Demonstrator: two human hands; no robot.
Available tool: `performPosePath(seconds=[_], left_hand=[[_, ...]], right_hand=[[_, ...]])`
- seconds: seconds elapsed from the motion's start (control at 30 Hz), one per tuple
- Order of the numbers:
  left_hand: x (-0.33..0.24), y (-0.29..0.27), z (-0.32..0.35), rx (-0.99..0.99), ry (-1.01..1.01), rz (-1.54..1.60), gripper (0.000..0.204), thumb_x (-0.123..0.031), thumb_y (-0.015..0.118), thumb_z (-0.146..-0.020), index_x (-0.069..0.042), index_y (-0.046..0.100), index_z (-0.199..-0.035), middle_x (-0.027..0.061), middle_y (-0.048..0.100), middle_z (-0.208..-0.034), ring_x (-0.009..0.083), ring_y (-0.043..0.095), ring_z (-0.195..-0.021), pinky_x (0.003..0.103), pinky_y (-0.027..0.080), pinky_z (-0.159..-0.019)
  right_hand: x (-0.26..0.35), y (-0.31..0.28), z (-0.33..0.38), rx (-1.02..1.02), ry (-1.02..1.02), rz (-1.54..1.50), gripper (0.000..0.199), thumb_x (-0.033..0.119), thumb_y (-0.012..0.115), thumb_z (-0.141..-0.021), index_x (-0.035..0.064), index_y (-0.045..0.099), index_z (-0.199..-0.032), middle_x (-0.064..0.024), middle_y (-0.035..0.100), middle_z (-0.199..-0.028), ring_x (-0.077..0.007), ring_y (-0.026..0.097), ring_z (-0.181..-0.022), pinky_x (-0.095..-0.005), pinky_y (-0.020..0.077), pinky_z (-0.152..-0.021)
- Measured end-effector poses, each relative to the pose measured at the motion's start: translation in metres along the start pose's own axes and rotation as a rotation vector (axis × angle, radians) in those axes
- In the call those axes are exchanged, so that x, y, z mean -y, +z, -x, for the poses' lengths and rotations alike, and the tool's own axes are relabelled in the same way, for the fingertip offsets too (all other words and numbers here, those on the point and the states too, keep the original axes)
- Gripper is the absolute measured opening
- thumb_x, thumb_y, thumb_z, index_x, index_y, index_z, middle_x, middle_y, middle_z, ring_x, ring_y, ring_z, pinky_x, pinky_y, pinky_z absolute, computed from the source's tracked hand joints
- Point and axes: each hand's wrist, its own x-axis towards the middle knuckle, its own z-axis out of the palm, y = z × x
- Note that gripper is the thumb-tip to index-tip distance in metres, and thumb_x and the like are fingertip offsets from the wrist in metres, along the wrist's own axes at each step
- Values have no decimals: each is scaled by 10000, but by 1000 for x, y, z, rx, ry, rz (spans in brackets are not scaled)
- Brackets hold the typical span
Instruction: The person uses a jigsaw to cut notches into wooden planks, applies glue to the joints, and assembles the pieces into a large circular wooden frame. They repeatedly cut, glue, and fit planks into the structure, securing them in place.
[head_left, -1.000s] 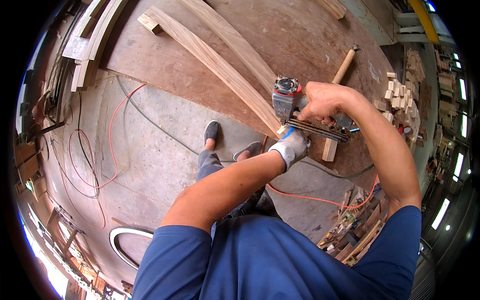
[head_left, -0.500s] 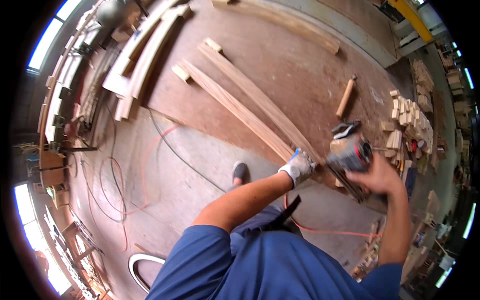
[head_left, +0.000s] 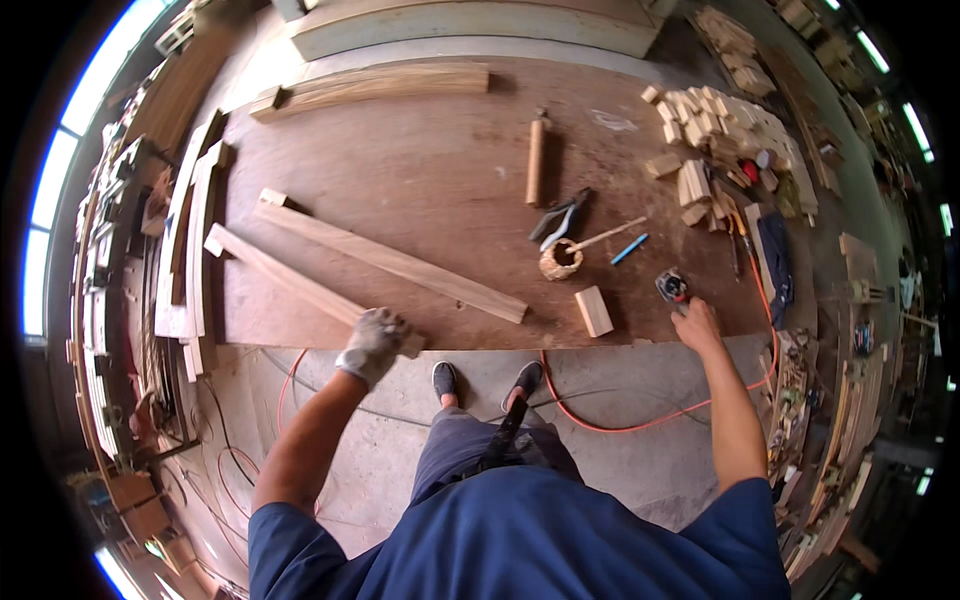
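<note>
My left hand [head_left: 372, 346], in a whitish work glove, is closed around the near end of a wooden strip [head_left: 285, 273] at the table's front edge. The strip's far end points up and left. A second wooden strip [head_left: 400, 262] lies just to the right of it, with a small block [head_left: 278, 198] at its far end. My bare right hand [head_left: 697, 324] is closed on a black and grey hand tool with a red part [head_left: 672, 286], over the right front of the table. The tool's exact kind is hard to make out.
On the brown table [head_left: 400, 150] are a hammer [head_left: 536, 160], pliers [head_left: 565, 215], a small round pot [head_left: 560, 262] with a stick, a blue pen [head_left: 630, 249] and a wood block [head_left: 594, 311]. Stacked blocks [head_left: 715, 120] stand right. An orange hose [head_left: 640, 426] crosses the floor.
My view has turned and settled. My hands, close together before, are now wide apart. The left has gone left with one strip; the right keeps the hand tool, away from the strips.
</note>
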Motion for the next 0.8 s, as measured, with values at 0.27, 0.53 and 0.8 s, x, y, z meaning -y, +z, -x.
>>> performPosePath(seconds=[0.27,0.53,0.8], left_hand=[[-28,-44,-11,289,10,-497,286,-209,601,-958,-142,693,-1220,121,665,-1298,329,576,-1279,474,422,-1120],[-150,-72,-73,258,97,93,567,-205,749,-849,-92,629,-1392,194,563,-1495,386,490,-1420,508,367,-1223],[-229,-45,-124,99,328,304,602,-226,745,-893,-81,585,-1455,198,613,-1407,398,563,-1319,492,465,-1119]], right_hand=[[-22,44,-29,-187,-11,38,462,180,739,-933,-2,566,-1321,-295,613,-1338,-469,609,-1235,-548,513,-1012],[88,94,38,-149,-289,-234,510,335,823,-810,19,662,-1176,-221,675,-1055,-422,677,-1037,-521,566,-861],[133,71,106,28,-620,-489,469,215,815,-774,42,700,-1195,-167,664,-1136,-409,689,-1035,-485,581,-882]])
